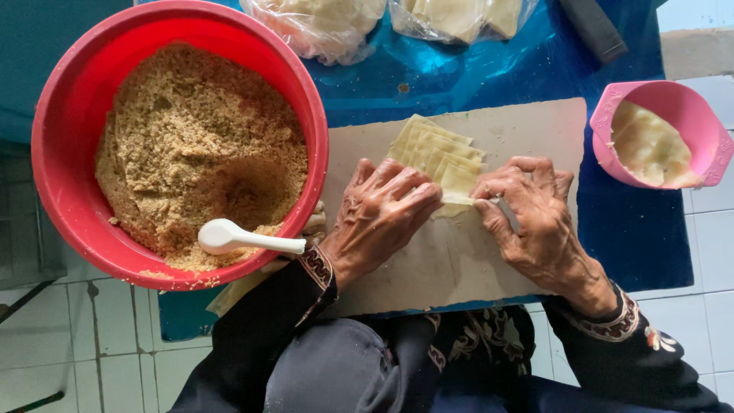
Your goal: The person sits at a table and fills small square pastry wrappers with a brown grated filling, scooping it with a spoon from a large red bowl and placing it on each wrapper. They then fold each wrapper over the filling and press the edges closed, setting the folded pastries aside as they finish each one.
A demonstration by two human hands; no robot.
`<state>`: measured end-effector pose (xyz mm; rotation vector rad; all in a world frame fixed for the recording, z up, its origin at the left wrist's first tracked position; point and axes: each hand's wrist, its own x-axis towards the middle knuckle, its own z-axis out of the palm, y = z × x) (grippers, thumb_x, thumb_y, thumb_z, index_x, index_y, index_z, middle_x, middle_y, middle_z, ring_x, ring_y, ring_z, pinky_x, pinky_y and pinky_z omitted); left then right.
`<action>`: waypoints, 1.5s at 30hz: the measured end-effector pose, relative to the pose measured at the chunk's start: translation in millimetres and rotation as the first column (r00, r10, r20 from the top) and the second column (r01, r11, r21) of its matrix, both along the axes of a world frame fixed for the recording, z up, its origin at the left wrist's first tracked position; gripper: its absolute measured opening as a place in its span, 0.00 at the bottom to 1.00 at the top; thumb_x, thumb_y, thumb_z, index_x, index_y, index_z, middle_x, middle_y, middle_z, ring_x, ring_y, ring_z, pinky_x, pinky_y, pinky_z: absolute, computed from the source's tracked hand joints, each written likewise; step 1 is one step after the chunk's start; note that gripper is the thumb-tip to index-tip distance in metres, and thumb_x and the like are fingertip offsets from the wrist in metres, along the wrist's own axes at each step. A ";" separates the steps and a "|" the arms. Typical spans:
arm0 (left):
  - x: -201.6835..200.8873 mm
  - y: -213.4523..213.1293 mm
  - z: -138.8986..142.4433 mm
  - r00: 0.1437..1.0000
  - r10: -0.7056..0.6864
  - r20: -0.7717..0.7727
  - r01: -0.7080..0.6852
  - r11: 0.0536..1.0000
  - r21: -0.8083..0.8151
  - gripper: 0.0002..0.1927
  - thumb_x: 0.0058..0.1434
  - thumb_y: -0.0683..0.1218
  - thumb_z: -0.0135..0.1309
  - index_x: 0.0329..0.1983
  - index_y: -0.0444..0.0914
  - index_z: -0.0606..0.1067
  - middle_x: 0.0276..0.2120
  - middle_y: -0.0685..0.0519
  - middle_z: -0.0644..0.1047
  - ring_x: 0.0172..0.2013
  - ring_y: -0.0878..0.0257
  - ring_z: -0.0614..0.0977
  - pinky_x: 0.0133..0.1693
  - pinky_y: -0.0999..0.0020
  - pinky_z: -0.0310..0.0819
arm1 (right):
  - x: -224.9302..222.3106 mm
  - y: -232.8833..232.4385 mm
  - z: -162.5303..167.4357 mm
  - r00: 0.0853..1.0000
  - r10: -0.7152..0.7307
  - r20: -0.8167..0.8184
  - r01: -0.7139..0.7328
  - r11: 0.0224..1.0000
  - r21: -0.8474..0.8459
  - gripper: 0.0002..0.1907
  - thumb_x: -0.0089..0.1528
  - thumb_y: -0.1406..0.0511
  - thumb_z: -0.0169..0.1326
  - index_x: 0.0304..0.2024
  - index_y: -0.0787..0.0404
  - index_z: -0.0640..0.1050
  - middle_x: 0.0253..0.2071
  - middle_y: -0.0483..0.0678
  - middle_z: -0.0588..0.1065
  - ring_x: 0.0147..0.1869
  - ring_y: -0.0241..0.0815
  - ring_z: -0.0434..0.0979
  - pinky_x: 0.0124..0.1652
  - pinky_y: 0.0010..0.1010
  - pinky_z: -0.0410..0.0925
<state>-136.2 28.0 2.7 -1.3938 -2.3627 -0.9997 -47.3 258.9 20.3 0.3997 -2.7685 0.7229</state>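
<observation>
A row of overlapping pale yellow dough wrappers [436, 149] lies on a brown cardboard sheet [459, 260]. My left hand [378, 214] rests palm down on the sheet, its fingertips touching the nearest wrapper. My right hand [535, 222] pinches the edge of that wrapper and also holds a small pale flat tool [506, 213] between its fingers. To the left stands a big red bowl [61, 183] of crumbly brown filling [191, 138] with a white spoon [241, 239] lying in it.
A pink bowl [612, 107] with pale paste stands at the right. Two clear plastic bags [321, 23] of wrappers lie at the back on a blue cloth [459, 69]. A dark object [592, 27] lies at the top right. White floor tiles [92, 344] surround the low table.
</observation>
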 end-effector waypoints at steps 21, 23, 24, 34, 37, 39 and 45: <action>10.0 -27.6 29.2 0.999 -0.018 0.043 0.018 1.000 -0.005 0.19 0.61 0.45 0.63 0.55 0.42 0.74 0.49 0.55 0.77 0.57 0.55 0.74 0.58 0.50 0.64 | -18.1 6.9 33.8 0.957 -0.164 0.239 0.263 0.837 -0.480 0.10 0.71 0.63 0.55 0.50 0.63 0.77 0.42 0.50 0.77 0.47 0.40 0.78 0.46 0.31 0.73; 14.0 -42.5 33.3 0.988 -0.024 0.153 0.014 0.998 0.066 0.22 0.63 0.43 0.63 0.59 0.41 0.73 0.53 0.53 0.76 0.60 0.53 0.73 0.61 0.54 0.68 | -16.9 3.6 47.0 0.974 -0.180 0.141 0.224 0.870 -0.438 0.09 0.69 0.63 0.55 0.46 0.62 0.75 0.43 0.46 0.76 0.48 0.39 0.77 0.48 0.31 0.71; 16.6 -49.7 34.5 0.978 -0.030 0.207 0.009 0.995 0.103 0.23 0.63 0.43 0.63 0.61 0.41 0.72 0.54 0.51 0.76 0.61 0.52 0.73 0.62 0.55 0.70 | -17.1 -0.5 50.4 0.978 -0.186 0.091 0.207 0.886 -0.416 0.08 0.67 0.64 0.55 0.43 0.62 0.74 0.43 0.45 0.75 0.49 0.39 0.76 0.49 0.31 0.70; 45.3 -100.3 26.0 0.986 0.030 0.166 -0.020 0.998 -0.062 0.24 0.58 0.45 0.65 0.58 0.41 0.76 0.55 0.53 0.75 0.62 0.50 0.74 0.64 0.54 0.68 | 16.7 -84.4 13.5 0.963 0.209 -0.172 -0.175 0.965 0.195 0.13 0.55 0.66 0.64 0.43 0.55 0.81 0.42 0.41 0.77 0.55 0.45 0.70 0.51 0.53 0.50; 43.4 -102.8 14.1 0.995 -0.038 0.087 0.047 0.994 -0.100 0.23 0.56 0.48 0.65 0.55 0.42 0.77 0.54 0.53 0.75 0.63 0.49 0.72 0.64 0.52 0.67 | 29.3 -84.2 13.1 0.973 0.190 -0.135 -0.161 0.966 0.200 0.18 0.52 0.65 0.66 0.45 0.52 0.81 0.45 0.42 0.77 0.55 0.48 0.68 0.50 0.53 0.49; 42.3 -101.4 5.5 0.997 -0.080 0.006 0.080 0.989 -0.128 0.21 0.54 0.50 0.64 0.52 0.41 0.79 0.53 0.53 0.75 0.63 0.48 0.70 0.65 0.50 0.65 | 34.3 -79.4 13.9 0.980 0.170 -0.107 -0.154 0.978 0.142 0.18 0.52 0.64 0.66 0.45 0.51 0.81 0.46 0.40 0.77 0.56 0.49 0.67 0.52 0.51 0.50; 43.4 -99.0 -7.5 0.992 -0.095 -0.089 0.085 0.991 -0.106 0.16 0.56 0.52 0.61 0.46 0.42 0.79 0.53 0.54 0.76 0.64 0.49 0.70 0.63 0.52 0.65 | 36.7 -69.9 25.7 0.990 0.131 -0.042 -0.124 0.981 0.148 0.16 0.50 0.65 0.68 0.41 0.49 0.82 0.43 0.38 0.78 0.58 0.49 0.68 0.55 0.47 0.50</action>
